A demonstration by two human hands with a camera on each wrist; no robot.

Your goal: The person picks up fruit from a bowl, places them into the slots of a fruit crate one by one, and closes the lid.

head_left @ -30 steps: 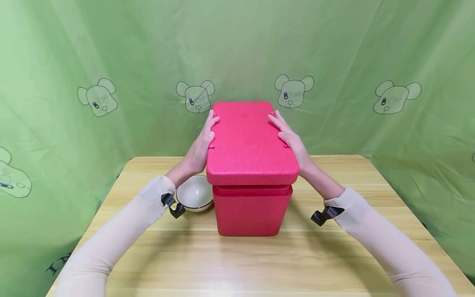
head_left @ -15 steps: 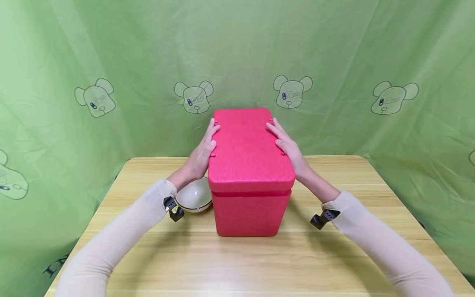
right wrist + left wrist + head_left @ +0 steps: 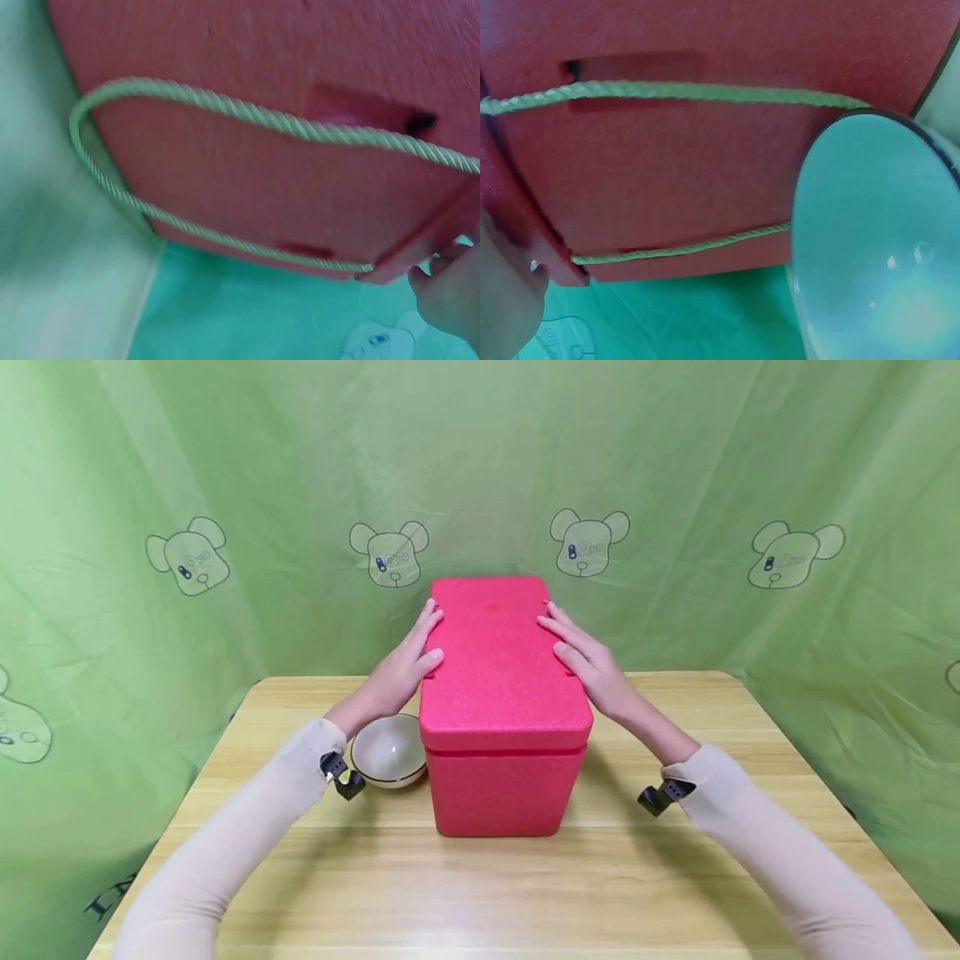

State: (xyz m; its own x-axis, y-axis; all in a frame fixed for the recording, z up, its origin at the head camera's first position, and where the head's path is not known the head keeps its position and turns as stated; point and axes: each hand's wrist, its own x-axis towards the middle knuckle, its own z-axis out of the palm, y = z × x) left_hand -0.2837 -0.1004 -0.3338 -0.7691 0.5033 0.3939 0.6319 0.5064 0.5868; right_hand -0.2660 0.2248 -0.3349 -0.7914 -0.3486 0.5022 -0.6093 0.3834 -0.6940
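Note:
A red foam box (image 3: 506, 793) stands on the table with its red lid (image 3: 498, 668) on top, a thin seam showing between them at the front. My left hand (image 3: 397, 678) lies along the lid's left edge, fingers stretched out and thumb on the top surface. Along the right edge rests my right hand (image 3: 596, 664), its fingertips reaching onto the top. A twisted rope (image 3: 247, 112) hangs in a loop down the box's right side; another rope (image 3: 690, 91) runs along the left side. Both wrist views show only part of each hand at the lid.
Close to the box's left side stands a white bowl (image 3: 390, 750) with a dark rim, below my left wrist. The wooden table (image 3: 495, 893) extends in front and to both sides. A green cloth backdrop (image 3: 480, 460) with printed bear heads surrounds it.
The lid has come down onto the box, narrowing the gap under its front edge. Both hands moved down with it, and lately their wrists have shifted slightly outward.

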